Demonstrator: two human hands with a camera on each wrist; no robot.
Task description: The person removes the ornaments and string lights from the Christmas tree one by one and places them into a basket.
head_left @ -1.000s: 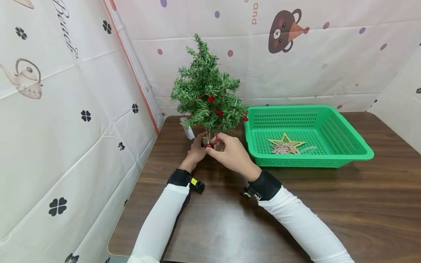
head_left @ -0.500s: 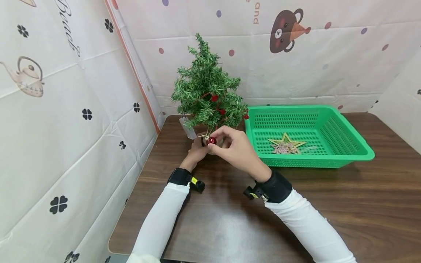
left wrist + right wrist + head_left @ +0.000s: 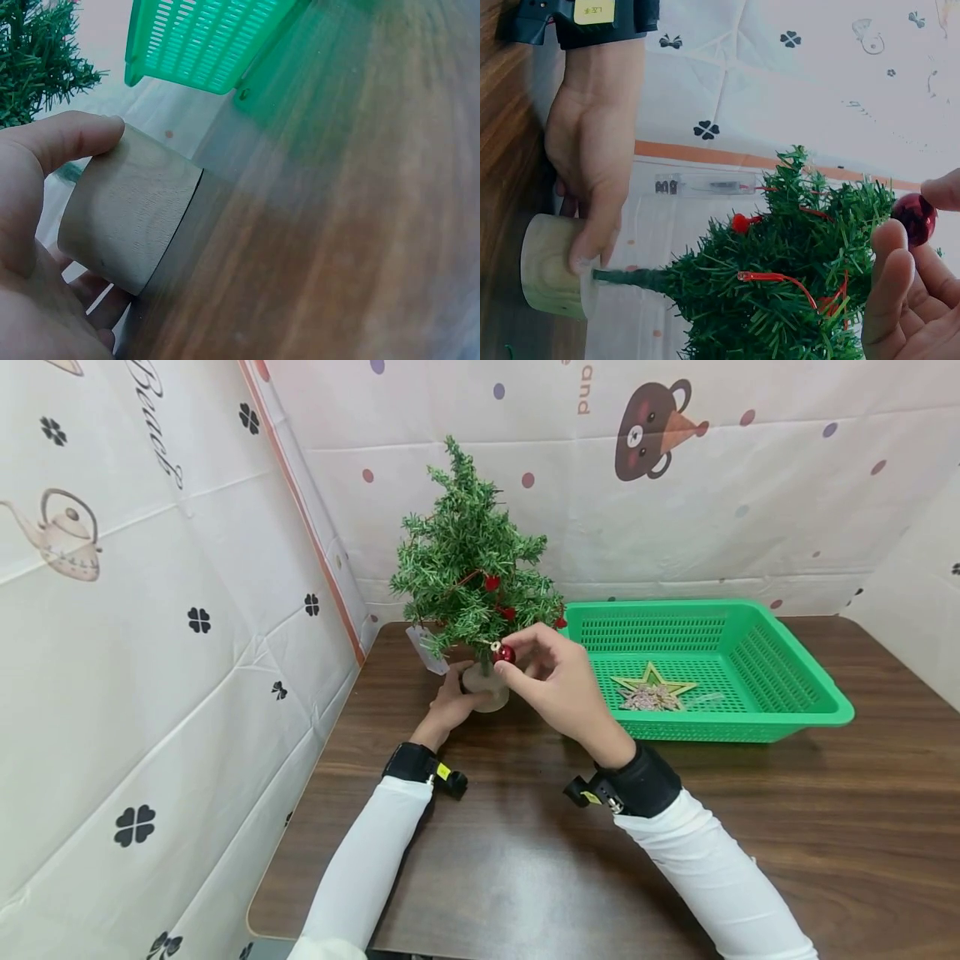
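Note:
A small artificial Christmas tree (image 3: 472, 552) stands upright on a round wooden base (image 3: 135, 202). My left hand (image 3: 448, 703) grips this base, its thumb on the near top edge and its fingers round the other side. Just in front of the lower branches, my right hand (image 3: 564, 685) pinches a shiny dark red bauble (image 3: 504, 653) between thumb and fingers. The bauble's gold cap (image 3: 495, 646) faces the tree. Small red ornaments (image 3: 492, 582) and red wire (image 3: 780, 277) are among the branches. A clear case (image 3: 709, 184) hangs by a red lead on the left side.
Right of the tree is a green plastic basket (image 3: 705, 718). A star ornament (image 3: 652, 677) and a pinkish glittery ornament (image 3: 649, 697) lie in it. Printed cloth (image 3: 420, 410) covers the walls behind and left of the brown wooden table (image 3: 480, 860).
My right hand has drawn the bauble up and to the right, off the front of the base. The left hand stays at the base, which now shows more.

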